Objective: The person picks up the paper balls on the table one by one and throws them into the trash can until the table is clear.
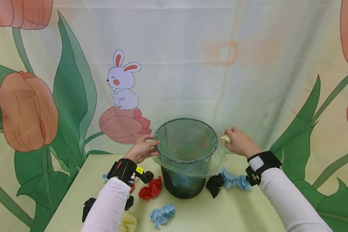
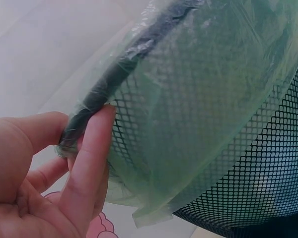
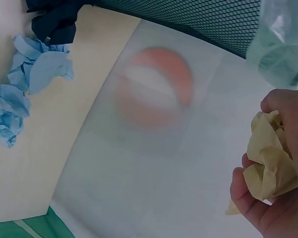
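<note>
A black mesh wastebasket point(image 1: 183, 186) stands upright on the table, lined with a thin green plastic bag point(image 1: 218, 161) folded out over its rim. My left hand point(image 1: 141, 149) pinches the rim at the left side; in the left wrist view the thumb and fingers of that hand point(image 2: 89, 158) lie around the bag-covered rim point(image 2: 107, 82). To the right of the basket, at about rim height and apart from it, my right hand point(image 1: 240, 141) grips a crumpled pale yellow paper point(image 3: 269, 158). Something light blue shows through the basket's mesh.
Crumpled red paper point(image 1: 151, 189) and blue paper point(image 1: 163, 215) lie left and in front of the basket. Black paper point(image 1: 215, 184) and blue papers point(image 1: 229, 178) lie to its right. Yellow paper point(image 1: 129, 222) is partly behind the left sleeve. A printed curtain point(image 1: 177, 64) hangs behind the table.
</note>
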`<state>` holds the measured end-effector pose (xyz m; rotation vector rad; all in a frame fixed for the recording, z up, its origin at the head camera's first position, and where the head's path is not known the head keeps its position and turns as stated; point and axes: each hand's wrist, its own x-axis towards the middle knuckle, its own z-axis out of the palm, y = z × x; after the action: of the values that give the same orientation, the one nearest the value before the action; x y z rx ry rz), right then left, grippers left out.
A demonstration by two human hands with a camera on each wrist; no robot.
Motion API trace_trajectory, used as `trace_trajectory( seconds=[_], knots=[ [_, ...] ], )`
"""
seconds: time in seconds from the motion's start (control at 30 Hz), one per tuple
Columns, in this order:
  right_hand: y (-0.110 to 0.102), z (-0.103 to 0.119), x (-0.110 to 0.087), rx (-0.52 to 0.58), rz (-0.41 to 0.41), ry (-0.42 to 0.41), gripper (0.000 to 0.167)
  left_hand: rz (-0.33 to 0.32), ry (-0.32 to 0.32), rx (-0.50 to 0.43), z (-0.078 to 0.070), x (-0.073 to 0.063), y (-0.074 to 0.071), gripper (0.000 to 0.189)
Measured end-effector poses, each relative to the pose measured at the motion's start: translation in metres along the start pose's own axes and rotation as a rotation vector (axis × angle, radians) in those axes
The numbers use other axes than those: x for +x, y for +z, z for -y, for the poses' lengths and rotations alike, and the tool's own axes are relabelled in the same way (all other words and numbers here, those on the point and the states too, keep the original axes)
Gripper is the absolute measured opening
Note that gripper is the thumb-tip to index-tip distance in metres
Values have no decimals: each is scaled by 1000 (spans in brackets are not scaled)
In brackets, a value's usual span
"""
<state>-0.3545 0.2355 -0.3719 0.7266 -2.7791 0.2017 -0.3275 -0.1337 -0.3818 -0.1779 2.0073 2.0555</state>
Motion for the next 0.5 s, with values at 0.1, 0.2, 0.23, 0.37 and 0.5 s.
trace_trajectory(
  seconds=[0.1,0.2,0.23,0.37,0.5],
  knots=[
    [-5,2,3,-8,-2,8,15,-2,-4,2,0,1,0,54],
    [-10,4,5,-19,-1,13,16,0,-7,6,0,1,0,53],
    [-11,5,6,-22,0,11,17,3,-7,7,0,1,0,53],
    [-15,7,9,-30,-4,1,17,10,-5,2,0,0,-1,54],
    [-21,10,13,-29,-22,-10,17,12,-4,0,0,0,0,54]
  ],
)
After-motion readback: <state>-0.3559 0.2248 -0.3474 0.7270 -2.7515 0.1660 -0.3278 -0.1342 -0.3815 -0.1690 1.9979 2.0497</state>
